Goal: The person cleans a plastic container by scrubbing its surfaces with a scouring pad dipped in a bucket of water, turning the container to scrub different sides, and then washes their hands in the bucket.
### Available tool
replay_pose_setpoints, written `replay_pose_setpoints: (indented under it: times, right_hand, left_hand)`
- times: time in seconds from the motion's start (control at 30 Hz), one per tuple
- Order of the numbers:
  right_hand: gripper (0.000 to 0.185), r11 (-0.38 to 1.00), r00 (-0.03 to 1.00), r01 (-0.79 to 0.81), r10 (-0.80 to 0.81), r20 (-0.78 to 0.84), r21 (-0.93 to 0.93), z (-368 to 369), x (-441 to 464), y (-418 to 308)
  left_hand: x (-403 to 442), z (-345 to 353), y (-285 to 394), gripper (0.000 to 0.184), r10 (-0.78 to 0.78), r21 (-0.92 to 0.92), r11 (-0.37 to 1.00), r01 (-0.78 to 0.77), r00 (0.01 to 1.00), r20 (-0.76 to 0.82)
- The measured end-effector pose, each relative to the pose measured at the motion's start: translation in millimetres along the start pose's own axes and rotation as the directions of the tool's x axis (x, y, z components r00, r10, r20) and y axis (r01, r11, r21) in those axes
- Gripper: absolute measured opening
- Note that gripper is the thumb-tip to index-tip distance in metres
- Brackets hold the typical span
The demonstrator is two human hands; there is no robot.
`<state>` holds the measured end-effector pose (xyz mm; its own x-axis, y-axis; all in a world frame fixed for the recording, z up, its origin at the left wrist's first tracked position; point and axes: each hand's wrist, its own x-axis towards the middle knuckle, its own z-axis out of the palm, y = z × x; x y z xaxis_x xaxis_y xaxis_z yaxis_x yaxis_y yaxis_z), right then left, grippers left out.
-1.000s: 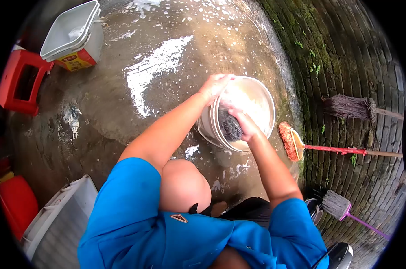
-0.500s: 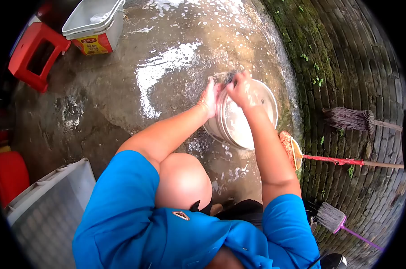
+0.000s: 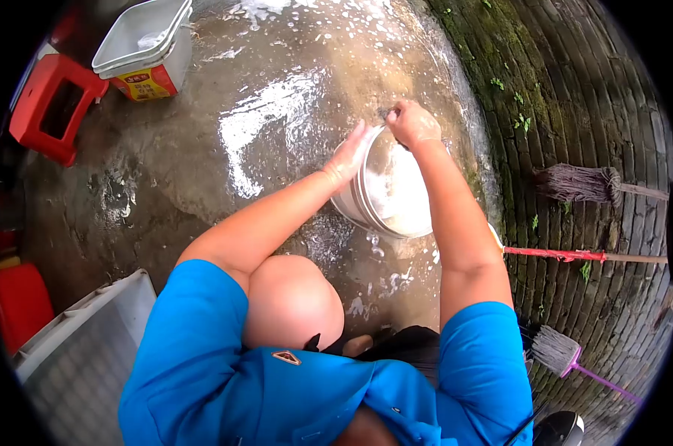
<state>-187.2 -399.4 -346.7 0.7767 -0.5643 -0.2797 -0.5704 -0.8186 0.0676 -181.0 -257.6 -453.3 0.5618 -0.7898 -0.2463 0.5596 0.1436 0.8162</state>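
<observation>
A white round bucket (image 3: 411,195) stands on the wet floor in front of me, with ridged bands round its side. My left hand (image 3: 347,156) lies along the left side of the bucket, fingers stretched out flat against it. At the far edge, my right hand (image 3: 416,125) is closed on a dark grey scouring pad (image 3: 386,114), mostly hidden by the fingers. The pad is at the rim; I cannot tell whether it touches.
Soapy water (image 3: 277,104) covers the concrete. A lidless square tub (image 3: 174,68) and a red stool (image 3: 24,111) stand at the far left, a grey crate (image 3: 91,334) near left. A mop (image 3: 574,183), a red-handled tool (image 3: 552,254) and a broom (image 3: 556,349) lean along the brick wall.
My right hand has moved up and slightly right along the bucket's far edge with the scouring pad. My left hand has slid slightly left and remains at the side.
</observation>
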Motion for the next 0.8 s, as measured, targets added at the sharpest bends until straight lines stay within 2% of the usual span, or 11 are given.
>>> replay_pose_setpoints:
  times: [0.03,0.07,0.13,0.17,0.27,0.33,0.4,0.47,0.53,0.67,0.8]
  right_hand:
    - [0.035,0.999,0.998,-0.046,0.046,-0.044,-0.007,5.6,-1.6,16.8]
    - [0.037,0.996,0.992,-0.089,0.087,-0.096,-0.016,7.7,-0.4,33.6]
    - [0.038,0.976,0.97,-0.212,0.203,-0.133,-0.053,20.5,-5.0,70.5]
    - [0.04,0.972,0.965,-0.232,0.227,-0.134,-0.028,27.5,-10.8,85.5]
    - [0.033,0.94,0.942,-0.334,0.33,-0.065,-0.072,40.9,-59.5,84.6]
    - [0.027,0.973,0.983,-0.09,0.051,-0.178,-0.215,93.5,-108.8,103.9]
    - [0.024,0.983,0.98,-0.149,0.161,-0.118,0.108,74.9,-144.5,72.2]
    - [0.025,0.92,0.91,-0.066,0.214,-0.355,0.387,71.8,-170.0,57.2]
    - [0.025,0.862,0.831,0.238,0.058,-0.553,0.447,71.2,-194.1,30.5]
    - [0.037,0.902,0.764,0.423,-0.304,-0.57,0.087,84.5,-205.8,2.3]
    - [0.043,0.842,0.751,0.533,-0.424,-0.506,0.085,95.2,-214.8,53.0]
  left_hand:
    - [-3.4,6.1,10.8,0.082,0.063,0.664,0.745,-0.06,0.998,0.019]
    - [-5.4,11.9,20.6,0.082,0.066,0.665,0.744,-0.07,0.997,0.032]
    - [-8.5,17.2,13.3,0.073,0.203,0.966,0.169,-0.196,0.966,0.161]
    - [-5.6,11.9,8.6,0.067,0.319,0.944,0.077,-0.32,0.905,0.281]
    - [-6.9,6.7,18.8,0.06,0.306,0.831,-0.143,-0.537,0.774,0.554]
    - [-3.7,1.9,17.3,0.046,0.369,0.75,-0.092,-0.655,0.677,0.637]
    - [-0.8,3.1,39.2,0.034,0.026,0.743,-0.099,-0.662,0.744,0.667]
    - [-2.3,6.5,32.2,0.03,0.001,0.716,-0.132,-0.686,0.722,0.692]
    - [5.2,7.2,35.3,0.032,-0.023,0.735,-0.238,-0.636,0.76,0.65]
    - [3.1,10.5,43.3,0.035,-0.133,0.713,-0.344,-0.611,0.783,0.608]
    - [2.4,24.9,60.2,0.035,-0.367,0.669,-0.458,-0.585,0.81,0.457]
